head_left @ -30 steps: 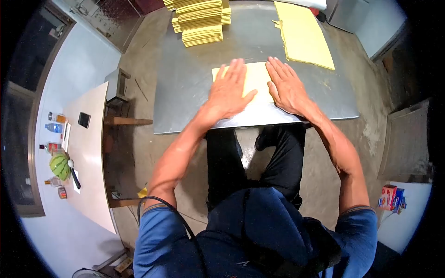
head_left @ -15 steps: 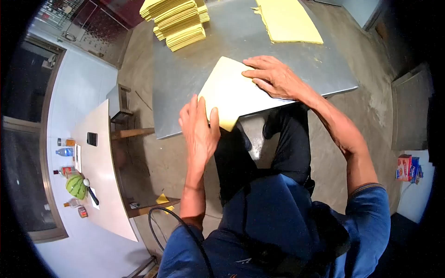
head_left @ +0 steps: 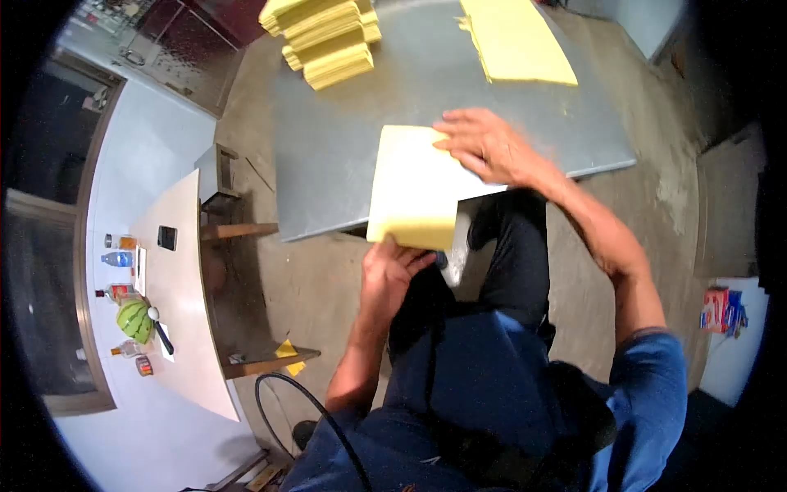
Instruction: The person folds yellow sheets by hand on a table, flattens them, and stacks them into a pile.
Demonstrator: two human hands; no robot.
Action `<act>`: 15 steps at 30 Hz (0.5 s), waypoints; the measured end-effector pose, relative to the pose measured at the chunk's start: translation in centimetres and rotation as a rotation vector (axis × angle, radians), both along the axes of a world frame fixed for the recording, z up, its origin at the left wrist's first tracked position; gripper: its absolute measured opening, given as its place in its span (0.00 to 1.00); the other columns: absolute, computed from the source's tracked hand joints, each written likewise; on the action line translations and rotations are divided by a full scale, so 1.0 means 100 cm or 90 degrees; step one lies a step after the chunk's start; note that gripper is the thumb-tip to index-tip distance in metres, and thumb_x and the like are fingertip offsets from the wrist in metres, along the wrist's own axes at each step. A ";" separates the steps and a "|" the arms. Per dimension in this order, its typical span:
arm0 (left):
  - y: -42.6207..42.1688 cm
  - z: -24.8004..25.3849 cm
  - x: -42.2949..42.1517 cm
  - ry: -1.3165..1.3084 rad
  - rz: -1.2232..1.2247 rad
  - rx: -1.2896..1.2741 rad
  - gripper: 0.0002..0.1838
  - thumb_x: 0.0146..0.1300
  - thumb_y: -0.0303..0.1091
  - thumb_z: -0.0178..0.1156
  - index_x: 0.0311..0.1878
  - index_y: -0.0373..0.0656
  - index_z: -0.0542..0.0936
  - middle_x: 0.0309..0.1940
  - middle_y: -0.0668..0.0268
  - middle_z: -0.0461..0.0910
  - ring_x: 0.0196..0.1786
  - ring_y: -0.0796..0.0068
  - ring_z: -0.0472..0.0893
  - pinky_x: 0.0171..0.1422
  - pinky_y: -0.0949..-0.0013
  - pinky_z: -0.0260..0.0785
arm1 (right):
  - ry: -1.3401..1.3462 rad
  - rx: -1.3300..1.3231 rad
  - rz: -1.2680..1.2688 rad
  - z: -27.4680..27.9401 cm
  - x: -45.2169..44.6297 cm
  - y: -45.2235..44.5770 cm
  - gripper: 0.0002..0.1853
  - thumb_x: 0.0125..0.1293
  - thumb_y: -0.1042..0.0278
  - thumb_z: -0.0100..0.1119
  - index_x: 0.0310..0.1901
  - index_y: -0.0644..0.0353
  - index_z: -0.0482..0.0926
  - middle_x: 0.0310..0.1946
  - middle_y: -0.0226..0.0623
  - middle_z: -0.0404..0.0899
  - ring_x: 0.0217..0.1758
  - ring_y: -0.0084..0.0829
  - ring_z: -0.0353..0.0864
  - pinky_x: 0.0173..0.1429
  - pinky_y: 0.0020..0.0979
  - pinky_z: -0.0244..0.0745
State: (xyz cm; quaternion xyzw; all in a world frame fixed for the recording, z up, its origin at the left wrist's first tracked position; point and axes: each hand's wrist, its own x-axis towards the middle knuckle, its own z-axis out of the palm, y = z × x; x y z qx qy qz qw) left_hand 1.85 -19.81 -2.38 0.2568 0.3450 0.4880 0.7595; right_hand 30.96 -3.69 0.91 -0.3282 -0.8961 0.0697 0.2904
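Observation:
A yellow sheet (head_left: 414, 184) lies over the near edge of the grey table (head_left: 328, 156), its lower end sticking out past the edge. My left hand (head_left: 389, 275) pinches that lower end, with the thumb on top and the other fingers partly hidden. Fingers a little apart, my right hand (head_left: 488, 148) rests on the sheet's upper right corner and is slightly blurred. Folded yellow sheets (head_left: 336, 61) stand in stacks at the table's far left. At the far right is a flat pile of yellow sheets (head_left: 525, 45).
On the left, a pale side table (head_left: 184, 328) holds a phone (head_left: 167, 238), a watermelon (head_left: 134, 321), a knife and several bottles. A grey stool (head_left: 217, 174) stands behind it. Red and blue packets (head_left: 721, 310) are at the right. My legs are below the table edge.
The yellow sheet has turned from slanted to nearly upright in view. My left hand has moved from its left side to its lower end. My right hand stays near the upper right corner.

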 end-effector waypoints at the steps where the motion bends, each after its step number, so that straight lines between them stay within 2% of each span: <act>1: 0.002 0.005 0.003 0.032 0.017 0.002 0.31 0.85 0.49 0.57 0.78 0.36 0.67 0.70 0.49 0.79 0.71 0.49 0.81 0.74 0.38 0.76 | -0.006 0.006 0.012 0.000 -0.001 -0.004 0.18 0.72 0.67 0.67 0.62 0.55 0.89 0.70 0.43 0.84 0.77 0.50 0.76 0.80 0.51 0.70; 3: 0.008 0.007 0.004 0.044 0.061 0.005 0.29 0.83 0.40 0.60 0.78 0.34 0.67 0.68 0.47 0.80 0.68 0.50 0.84 0.68 0.42 0.83 | -0.009 0.009 0.023 0.007 -0.007 -0.014 0.18 0.71 0.67 0.68 0.61 0.56 0.89 0.69 0.44 0.84 0.76 0.49 0.77 0.80 0.51 0.70; 6: 0.005 0.006 0.001 0.075 0.126 0.023 0.25 0.84 0.37 0.58 0.74 0.31 0.71 0.65 0.49 0.83 0.64 0.52 0.87 0.65 0.47 0.86 | -0.005 -0.007 0.030 0.012 -0.012 -0.023 0.18 0.71 0.67 0.68 0.60 0.58 0.89 0.69 0.45 0.84 0.76 0.49 0.77 0.78 0.51 0.72; 7: 0.003 0.000 -0.002 0.089 0.132 0.030 0.24 0.84 0.36 0.57 0.74 0.30 0.71 0.64 0.49 0.83 0.63 0.53 0.87 0.64 0.48 0.86 | 0.022 0.014 0.030 0.018 -0.015 -0.025 0.16 0.72 0.68 0.68 0.60 0.59 0.89 0.68 0.46 0.85 0.71 0.49 0.82 0.74 0.49 0.77; 10: -0.008 -0.003 -0.006 0.149 0.154 0.038 0.22 0.85 0.35 0.55 0.72 0.30 0.73 0.61 0.50 0.84 0.59 0.57 0.89 0.59 0.52 0.88 | 0.202 -0.117 -0.002 0.028 -0.025 -0.020 0.14 0.73 0.71 0.67 0.58 0.62 0.89 0.64 0.47 0.87 0.64 0.47 0.87 0.67 0.45 0.83; 11: -0.015 0.001 -0.007 0.177 0.165 0.038 0.21 0.85 0.35 0.55 0.71 0.29 0.73 0.60 0.50 0.84 0.56 0.59 0.89 0.56 0.55 0.89 | 0.251 -0.076 -0.015 0.030 -0.031 -0.011 0.12 0.74 0.72 0.67 0.56 0.63 0.90 0.58 0.47 0.90 0.54 0.41 0.92 0.60 0.40 0.86; 14: -0.024 0.015 -0.004 0.239 0.199 0.051 0.20 0.86 0.35 0.54 0.69 0.28 0.74 0.54 0.52 0.86 0.46 0.63 0.91 0.46 0.62 0.89 | 0.348 -0.164 -0.040 0.080 -0.049 0.022 0.11 0.74 0.72 0.68 0.55 0.62 0.91 0.52 0.45 0.93 0.48 0.35 0.93 0.56 0.36 0.87; 15: -0.026 0.016 -0.004 0.257 0.209 0.057 0.19 0.86 0.34 0.54 0.68 0.27 0.75 0.52 0.52 0.86 0.43 0.65 0.91 0.42 0.64 0.89 | 0.341 -0.140 -0.051 0.104 -0.057 0.037 0.11 0.75 0.70 0.68 0.55 0.62 0.91 0.48 0.45 0.93 0.45 0.32 0.93 0.54 0.35 0.87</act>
